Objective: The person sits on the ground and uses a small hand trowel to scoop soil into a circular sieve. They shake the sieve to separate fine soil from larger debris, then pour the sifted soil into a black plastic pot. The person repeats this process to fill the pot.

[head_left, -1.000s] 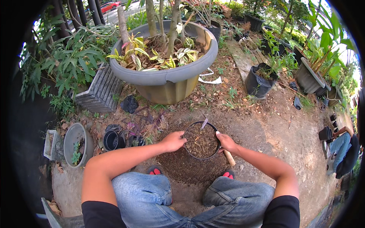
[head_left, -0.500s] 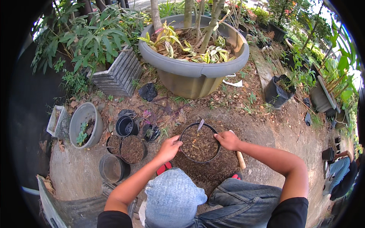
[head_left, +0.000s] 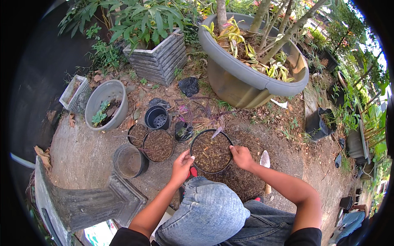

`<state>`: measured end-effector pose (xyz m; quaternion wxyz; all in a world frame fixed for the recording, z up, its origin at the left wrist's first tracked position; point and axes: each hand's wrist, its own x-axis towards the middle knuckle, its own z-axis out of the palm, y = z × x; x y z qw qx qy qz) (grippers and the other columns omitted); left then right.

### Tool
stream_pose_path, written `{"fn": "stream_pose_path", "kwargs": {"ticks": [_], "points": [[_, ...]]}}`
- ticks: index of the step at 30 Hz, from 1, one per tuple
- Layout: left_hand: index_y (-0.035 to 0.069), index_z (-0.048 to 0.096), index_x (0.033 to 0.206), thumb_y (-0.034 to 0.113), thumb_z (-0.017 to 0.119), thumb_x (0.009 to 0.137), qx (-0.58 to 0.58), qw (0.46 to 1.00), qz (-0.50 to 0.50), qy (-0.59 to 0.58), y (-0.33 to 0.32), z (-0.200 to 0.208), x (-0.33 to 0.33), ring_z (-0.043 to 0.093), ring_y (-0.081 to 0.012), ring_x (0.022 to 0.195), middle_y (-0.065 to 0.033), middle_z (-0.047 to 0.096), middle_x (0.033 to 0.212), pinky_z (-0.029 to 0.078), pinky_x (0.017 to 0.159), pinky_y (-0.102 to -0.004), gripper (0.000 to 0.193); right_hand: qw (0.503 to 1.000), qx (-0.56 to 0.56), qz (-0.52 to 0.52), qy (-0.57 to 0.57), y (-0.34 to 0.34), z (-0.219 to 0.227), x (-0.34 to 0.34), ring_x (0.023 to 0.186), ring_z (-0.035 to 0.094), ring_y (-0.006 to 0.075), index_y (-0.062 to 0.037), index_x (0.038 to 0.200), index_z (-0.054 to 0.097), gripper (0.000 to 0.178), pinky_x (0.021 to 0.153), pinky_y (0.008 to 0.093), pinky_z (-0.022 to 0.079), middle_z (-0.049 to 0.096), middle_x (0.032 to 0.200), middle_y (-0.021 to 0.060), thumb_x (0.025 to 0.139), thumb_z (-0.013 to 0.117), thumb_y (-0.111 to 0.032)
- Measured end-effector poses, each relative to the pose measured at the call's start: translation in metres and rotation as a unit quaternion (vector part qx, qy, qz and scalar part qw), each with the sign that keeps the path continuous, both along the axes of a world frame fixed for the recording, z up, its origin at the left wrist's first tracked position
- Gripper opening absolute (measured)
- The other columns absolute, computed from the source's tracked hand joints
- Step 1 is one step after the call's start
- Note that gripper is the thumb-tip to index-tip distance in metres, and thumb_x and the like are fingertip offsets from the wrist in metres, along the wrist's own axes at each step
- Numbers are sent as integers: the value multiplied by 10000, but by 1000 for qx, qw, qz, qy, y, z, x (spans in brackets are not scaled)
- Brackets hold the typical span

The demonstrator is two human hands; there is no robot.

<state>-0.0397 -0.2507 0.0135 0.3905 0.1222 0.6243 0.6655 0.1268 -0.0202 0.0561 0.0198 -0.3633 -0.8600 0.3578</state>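
Observation:
A round black plant pot, filled nearly to the rim with brown soil, is held level between my hands. My left hand is closed on its left rim, and my right hand grips the right rim with the thumb on top. A thin, pale purplish piece sticks up at the far rim. Below and to the right spreads a heap of loose soil, partly hidden by my knee. Beside that heap lies a trowel with a metal blade and wooden handle.
On the left stand soil-filled black pots, an empty black pot and a dusty pot. A grey bowl planter is farther left. Ahead rises a large planter with trunks. A concrete bench is near left; another person is far right.
The pot has moved left, away from over the soil heap and closer to the other pots, with both hands still on it. The trowel's blade now shows. My view has shifted and tilted.

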Motion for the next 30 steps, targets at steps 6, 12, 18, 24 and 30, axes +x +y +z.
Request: {"fn": "stream_pose_path", "kwargs": {"ticks": [6, 12, 18, 24, 30], "points": [[46, 511, 1411, 306, 560, 1041, 14, 992, 71, -103, -34, -19, -16, 622, -153, 1027, -55, 611, 1191, 519, 890, -320, 455, 995, -90, -36, 15, -28, -34, -38, 800, 655, 473, 23, 804, 654, 502, 755, 535, 496, 654, 754, 265, 1047, 481, -381], [87, 443, 1430, 520, 527, 1017, 14, 947, 178, -266, -84, -73, -31, 640, -251, 1065, -153, 556, 1317, 524, 952, -398, 604, 983, -161, -84, 30, -60, -58, -71, 683, 698, 328, 20, 810, 670, 510, 705, 448, 518, 672, 669, 180, 1059, 473, -380], [61, 191, 1500, 370, 592, 1012, 17, 932, 241, -272, -92, -93, -51, 673, -369, 1080, -254, 552, 1290, 570, 932, -451, 704, 986, -125, -82, 72, -61, -84, -75, 536, 585, 158, -11, 742, 597, 490, 533, 343, 473, 582, 592, 64, 1071, 500, -361], [85, -5, 1580, 81, 449, 1019, 84, 938, 272, -199, -95, -112, -72, 682, -432, 1065, -339, 519, 1288, 592, 935, -480, 722, 991, -108, -71, 44, -66, -92, -64, 542, 595, 176, -3, 757, 614, 479, 544, 365, 471, 593, 593, 71, 1065, 505, -353], [57, -75, 1594, 52, 403, 1027, 59, 933, 315, -165, -81, -109, -69, 692, -436, 1027, -322, 520, 1275, 600, 918, -489, 741, 997, -62, -48, 15, -77, -120, -51, 543, 607, 203, 8, 753, 611, 480, 558, 391, 482, 597, 586, 104, 1062, 505, -343]]}}
